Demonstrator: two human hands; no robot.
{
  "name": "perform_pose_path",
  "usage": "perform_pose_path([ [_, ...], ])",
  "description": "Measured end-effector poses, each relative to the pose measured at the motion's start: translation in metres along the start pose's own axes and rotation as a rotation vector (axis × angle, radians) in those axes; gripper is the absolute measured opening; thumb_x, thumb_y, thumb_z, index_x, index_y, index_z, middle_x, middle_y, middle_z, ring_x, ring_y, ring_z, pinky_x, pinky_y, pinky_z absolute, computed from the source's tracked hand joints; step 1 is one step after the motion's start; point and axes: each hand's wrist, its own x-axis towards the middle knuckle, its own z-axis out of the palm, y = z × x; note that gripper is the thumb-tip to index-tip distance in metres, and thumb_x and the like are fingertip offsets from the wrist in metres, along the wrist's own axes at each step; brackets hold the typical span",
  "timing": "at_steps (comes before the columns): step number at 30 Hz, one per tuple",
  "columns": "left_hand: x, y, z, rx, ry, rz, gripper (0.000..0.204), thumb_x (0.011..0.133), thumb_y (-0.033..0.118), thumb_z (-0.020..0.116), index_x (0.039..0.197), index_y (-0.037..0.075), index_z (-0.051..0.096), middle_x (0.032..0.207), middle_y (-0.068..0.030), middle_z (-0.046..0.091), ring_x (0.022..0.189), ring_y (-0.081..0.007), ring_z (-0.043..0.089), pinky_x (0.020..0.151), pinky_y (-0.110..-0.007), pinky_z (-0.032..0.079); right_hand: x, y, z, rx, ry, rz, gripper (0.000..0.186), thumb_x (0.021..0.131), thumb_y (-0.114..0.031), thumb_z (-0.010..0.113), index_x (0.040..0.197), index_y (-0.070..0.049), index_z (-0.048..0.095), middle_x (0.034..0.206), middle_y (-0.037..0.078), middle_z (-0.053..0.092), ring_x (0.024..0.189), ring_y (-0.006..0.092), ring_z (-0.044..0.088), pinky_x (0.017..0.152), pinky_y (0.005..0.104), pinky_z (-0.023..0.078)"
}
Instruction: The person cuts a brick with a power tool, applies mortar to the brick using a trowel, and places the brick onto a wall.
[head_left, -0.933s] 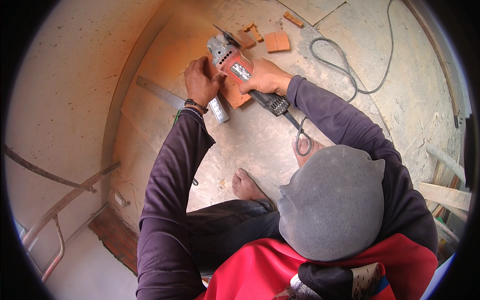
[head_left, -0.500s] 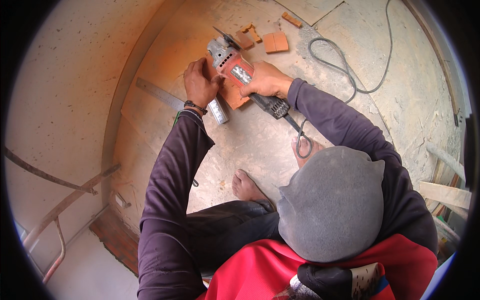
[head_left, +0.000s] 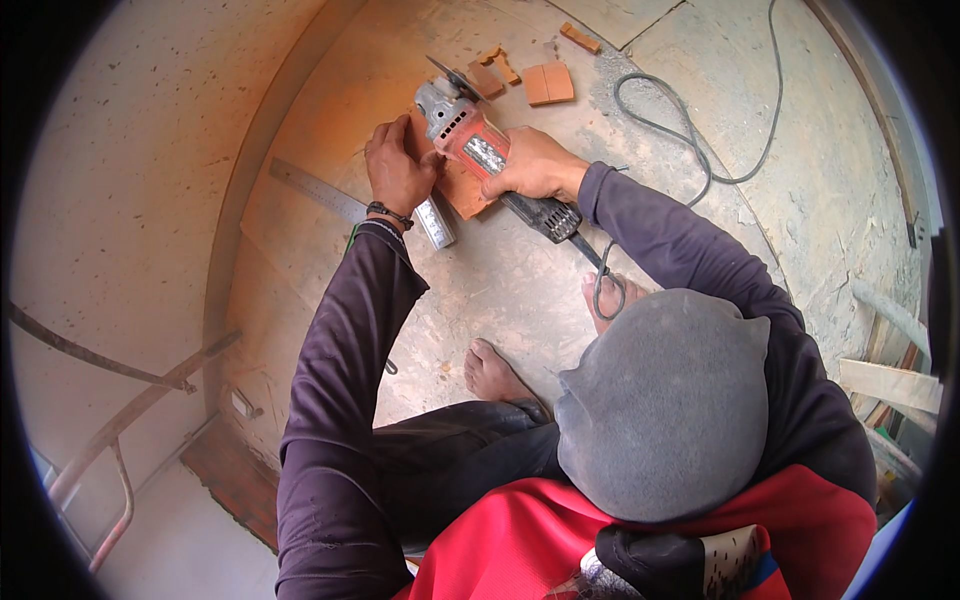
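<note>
My right hand is wrapped round the red and black body of an angle grinder. Its grey metal head points away from me, and the thin disc stands on edge at the far side. Under the grinder lies an orange tile, partly covered by the tool. My left hand holds the tile from its left side, thumb near the grinder's head and fingers along the edge. A silvery metal bar pokes out beside my left wrist. Whether the disc touches the tile is hidden.
Cut orange tile pieces lie beyond the grinder, with a narrow strip farther off. A steel ruler rests left of my hand. The grinder's cord loops over the floor at right. Wood offcuts sit at the right edge.
</note>
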Motion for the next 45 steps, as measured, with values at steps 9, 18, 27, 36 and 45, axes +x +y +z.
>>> perform_pose_path([
  [9, 0.0, 0.004, -0.002, -0.047, -0.042, -0.02, 0.066, 0.066, 0.021, 0.085, 0.124, 0.0, 0.06, 0.115, -0.0172, 0.061, 0.106, -0.0365, 0.058, 0.096, -0.044, 0.044, 0.014, -0.013, -0.006, -0.074, -0.001, -0.006, 0.045, 0.058, -0.031, 0.084, 0.085, 0.002, 0.069, 0.08, 0.019, 0.069, 0.071, 0.0298, 0.067, 0.068, 0.0364, 0.052],
  [18, 0.001, 0.002, -0.002, -0.06, -0.064, -0.014, 0.07, 0.066, 0.022, 0.086, 0.125, -0.003, 0.058, 0.117, -0.0178, 0.06, 0.107, -0.0362, 0.057, 0.097, -0.044, 0.044, 0.035, -0.012, -0.004, 0.072, -0.041, 0.011, 0.054, 0.053, -0.033, 0.085, 0.086, 0.007, 0.07, 0.085, 0.02, 0.07, 0.073, 0.027, 0.068, 0.066, 0.0347, 0.053],
  [27, 0.0, 0.003, -0.002, -0.019, -0.071, -0.018, 0.068, 0.066, 0.022, 0.086, 0.122, -0.004, 0.058, 0.115, -0.0185, 0.06, 0.106, -0.0367, 0.057, 0.095, -0.045, 0.044, 0.035, -0.02, -0.008, 0.102, -0.041, 0.045, 0.049, 0.053, -0.029, 0.084, 0.084, 0.007, 0.07, 0.082, 0.017, 0.07, 0.068, 0.0241, 0.067, 0.062, 0.0337, 0.052],
  [36, 0.001, 0.001, -0.001, -0.022, -0.054, -0.011, 0.067, 0.065, 0.023, 0.086, 0.12, -0.004, 0.059, 0.114, -0.0182, 0.06, 0.106, -0.0364, 0.058, 0.095, -0.044, 0.044, 0.031, -0.027, -0.013, 0.18, -0.093, 0.087, 0.045, 0.054, -0.026, 0.084, 0.082, 0.006, 0.07, 0.08, 0.015, 0.07, 0.067, 0.0216, 0.066, 0.06, 0.0331, 0.051],
  [45, 0.002, 0.001, -0.002, -0.037, -0.066, -0.01, 0.069, 0.065, 0.023, 0.086, 0.124, -0.002, 0.059, 0.114, -0.0171, 0.061, 0.105, -0.0354, 0.058, 0.095, -0.044, 0.044, 0.026, -0.022, -0.011, 0.104, -0.06, 0.04, 0.049, 0.054, -0.029, 0.084, 0.085, 0.007, 0.07, 0.084, 0.017, 0.07, 0.07, 0.0241, 0.067, 0.063, 0.0342, 0.052],
])
